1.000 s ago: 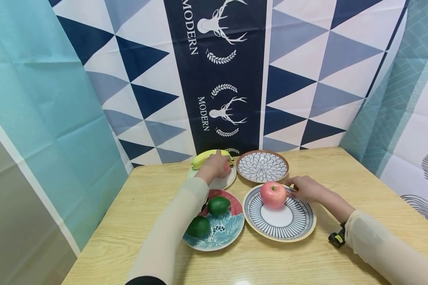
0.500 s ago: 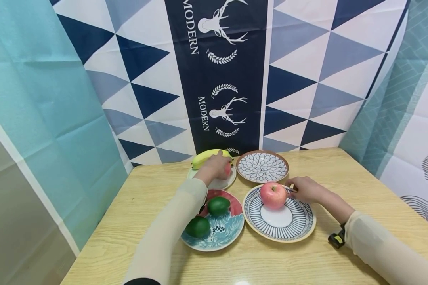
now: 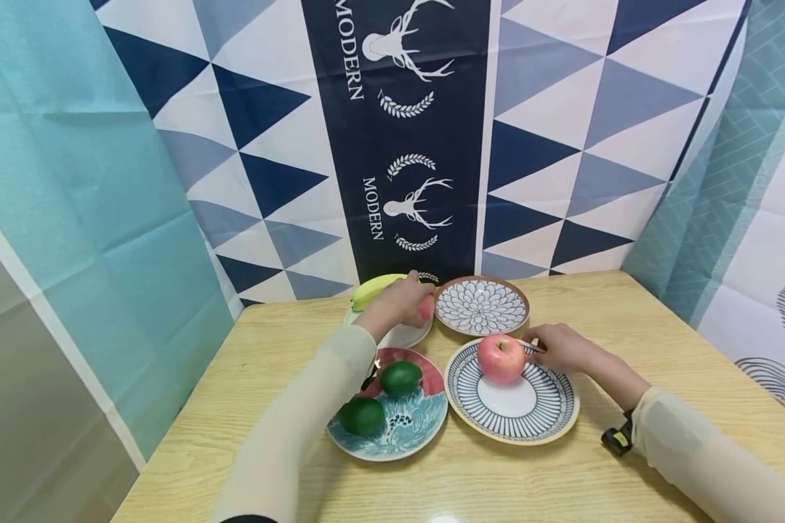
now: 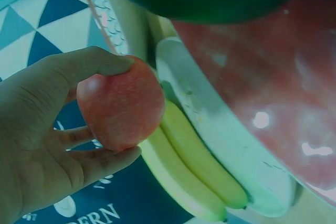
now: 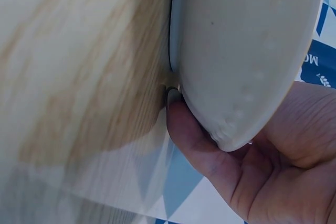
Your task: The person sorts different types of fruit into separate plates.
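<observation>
At the far side of the wooden table (image 3: pixel 602 305), the left hand (image 3: pixel 399 305) grips a small red apple (image 4: pixel 122 104) between thumb and curled fingers, lifted just above the banana (image 4: pixel 197 174) on the pale plate (image 4: pixel 231 145); from the head view only a sliver of red shows past the knuckles. Nearer, the right hand (image 3: pixel 559 347) pinches the rim of the striped plate (image 3: pixel 549 407) carrying a larger pink apple (image 3: pixel 501 357), fingertips tucked under the edge. Two green fruits (image 3: pixel 400 378) lie on the floral plate (image 3: pixel 412 428), a dark blur in the left wrist view.
</observation>
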A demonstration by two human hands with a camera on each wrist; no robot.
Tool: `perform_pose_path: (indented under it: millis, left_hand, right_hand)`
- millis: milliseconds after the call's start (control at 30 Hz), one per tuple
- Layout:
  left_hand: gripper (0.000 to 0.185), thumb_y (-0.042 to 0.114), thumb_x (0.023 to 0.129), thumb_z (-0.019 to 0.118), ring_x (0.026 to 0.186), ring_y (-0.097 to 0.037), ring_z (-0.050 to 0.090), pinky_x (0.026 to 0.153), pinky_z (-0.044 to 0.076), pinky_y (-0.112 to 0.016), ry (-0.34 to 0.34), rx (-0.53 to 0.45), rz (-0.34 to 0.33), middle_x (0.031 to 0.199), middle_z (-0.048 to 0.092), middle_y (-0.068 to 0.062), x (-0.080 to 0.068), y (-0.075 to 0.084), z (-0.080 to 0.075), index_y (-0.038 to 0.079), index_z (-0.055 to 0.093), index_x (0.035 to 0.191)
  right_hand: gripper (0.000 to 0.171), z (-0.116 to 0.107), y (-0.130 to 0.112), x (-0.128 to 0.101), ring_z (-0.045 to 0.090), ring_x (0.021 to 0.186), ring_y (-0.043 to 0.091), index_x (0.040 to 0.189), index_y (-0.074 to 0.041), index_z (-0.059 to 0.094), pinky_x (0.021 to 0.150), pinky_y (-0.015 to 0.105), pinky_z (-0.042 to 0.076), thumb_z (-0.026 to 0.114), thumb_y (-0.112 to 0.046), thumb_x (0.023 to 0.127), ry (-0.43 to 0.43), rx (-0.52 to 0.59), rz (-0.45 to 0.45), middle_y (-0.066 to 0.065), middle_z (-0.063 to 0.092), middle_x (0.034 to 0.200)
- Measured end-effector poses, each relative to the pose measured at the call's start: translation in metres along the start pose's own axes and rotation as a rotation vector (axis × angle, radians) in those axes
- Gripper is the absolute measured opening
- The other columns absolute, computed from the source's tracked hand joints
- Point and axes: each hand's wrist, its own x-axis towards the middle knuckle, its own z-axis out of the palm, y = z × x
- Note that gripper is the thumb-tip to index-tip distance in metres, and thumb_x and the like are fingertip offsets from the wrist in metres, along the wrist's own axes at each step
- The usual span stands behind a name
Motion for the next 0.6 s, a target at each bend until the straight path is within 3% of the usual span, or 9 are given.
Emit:
perform_pose_path:
  millis: [333, 600]
  left_hand:
    - [0.074, 0.028, 0.082, 0.091, 0.112, -0.026, 0.056, 0.091, 0.057, -0.037, 0.004, -0.066, 0.073, 0.141, 0.048, -0.011, -0.018, 0.018, -0.015, 0.03, 0.059, 0.15]
    - [0.071, 0.03, 0.082, 0.091, 0.106, -0.021, 0.057, 0.083, 0.055, -0.029, 0.005, -0.07, 0.19, 0.13, 0.05, -0.008, -0.037, 0.04, -0.028, 0.032, 0.061, 0.146]
  right_hand:
    - [0.012, 0.002, 0.003, 0.003, 0.049, 0.071, 0.018, 0.105, -0.004, 0.072, 0.064, 0.033, 0.039, 0.077, -0.008, 0.095, 0.015, -0.015, -0.019, 0.001, 0.055, 0.076]
    - [0.013, 0.003, 0.001, 0.002, 0.05, 0.071, 0.018, 0.106, -0.002, 0.073, 0.063, 0.032, 0.042, 0.076, -0.005, 0.094, 0.012, -0.006, -0.012, 0.001, 0.057, 0.077]
